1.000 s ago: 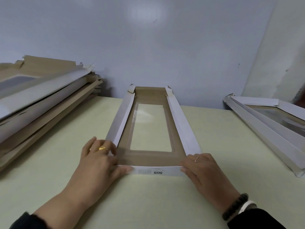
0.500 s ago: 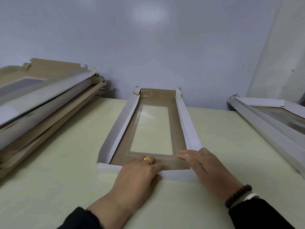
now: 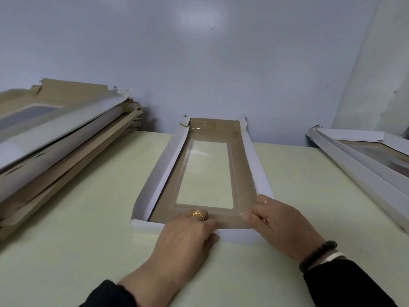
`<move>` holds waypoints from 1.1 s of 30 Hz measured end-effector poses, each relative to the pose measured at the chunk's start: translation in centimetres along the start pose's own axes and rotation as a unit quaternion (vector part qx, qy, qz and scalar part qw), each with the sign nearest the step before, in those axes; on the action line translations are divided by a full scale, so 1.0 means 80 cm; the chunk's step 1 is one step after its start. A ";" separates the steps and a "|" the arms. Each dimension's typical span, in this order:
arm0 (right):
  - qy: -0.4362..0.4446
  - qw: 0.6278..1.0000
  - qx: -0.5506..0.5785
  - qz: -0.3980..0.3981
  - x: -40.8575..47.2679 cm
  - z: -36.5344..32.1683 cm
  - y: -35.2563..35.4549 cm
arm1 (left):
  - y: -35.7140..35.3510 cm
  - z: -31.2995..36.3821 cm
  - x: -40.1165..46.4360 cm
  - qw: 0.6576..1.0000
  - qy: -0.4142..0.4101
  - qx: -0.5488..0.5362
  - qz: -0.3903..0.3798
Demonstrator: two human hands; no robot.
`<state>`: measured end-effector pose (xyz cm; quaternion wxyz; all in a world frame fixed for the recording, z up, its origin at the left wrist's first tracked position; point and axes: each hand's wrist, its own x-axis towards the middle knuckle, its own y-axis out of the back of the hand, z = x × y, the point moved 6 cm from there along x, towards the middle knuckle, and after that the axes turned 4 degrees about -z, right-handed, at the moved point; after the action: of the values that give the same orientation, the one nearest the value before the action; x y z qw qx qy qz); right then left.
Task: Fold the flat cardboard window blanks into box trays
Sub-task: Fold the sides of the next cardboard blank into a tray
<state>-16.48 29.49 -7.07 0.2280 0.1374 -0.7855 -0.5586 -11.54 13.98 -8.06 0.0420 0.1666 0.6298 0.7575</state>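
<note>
A long cardboard tray (image 3: 254, 165), white outside and brown inside with a clear window in its floor, lies lengthwise on the table in front of me. Its side walls and near end wall stand up. My left hand (image 3: 188, 235) grips the middle of the near end wall, fingers curled over its top edge into the tray and thumb on the outside. At the near right corner my right hand (image 3: 281, 220) holds the wall, thumb inside and fingers over the side wall.
A tall slanting stack of flat blanks (image 3: 55, 138) fills the left side of the pale green table (image 3: 88, 218). Folded trays (image 3: 358, 165) lie at the right edge. A grey wall stands just behind the tray's far end.
The near end flap went from lying flat to standing up. My left hand slid from the near left corner to the middle of that wall; my right hand stayed at the right corner.
</note>
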 end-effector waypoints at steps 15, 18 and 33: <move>0.086 0.996 0.029 -0.003 -0.021 -0.013 0.004 | 0.007 -0.016 -0.003 0.997 -0.046 -0.053 0.008; 0.080 0.997 -0.020 0.006 -0.020 -0.004 0.006 | 0.016 -0.035 -0.003 0.997 -0.071 -0.027 0.027; 0.028 0.998 -0.013 0.049 -0.018 0.033 0.016 | 0.030 -0.088 -0.010 0.994 -0.073 0.012 0.075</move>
<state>-16.54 32.76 -6.92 0.2784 0.1115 -0.7774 -0.5528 -12.57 6.64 -6.96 0.0291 0.2688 0.6196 0.7369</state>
